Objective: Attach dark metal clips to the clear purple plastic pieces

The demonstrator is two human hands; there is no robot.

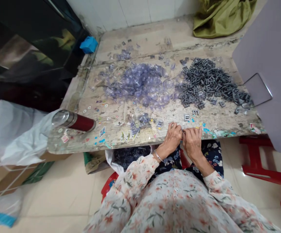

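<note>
At the table's front edge, my left hand and my right hand meet with curled fingers. Both pinch something small and dark between them, too hidden to make out. Just beyond the hands lie two loose grey plastic pieces. A heap of dark grey pieces covers the right part of the table, and a pile of clear purplish pieces spreads over the middle. Left of my left hand is a small cluster of joined-looking clear and grey pieces.
The worn wooden table holds a red flask at the left and a blue box at the far left corner. Green cloth lies at the back. A grey panel borders the right; an open bag sits below the front edge.
</note>
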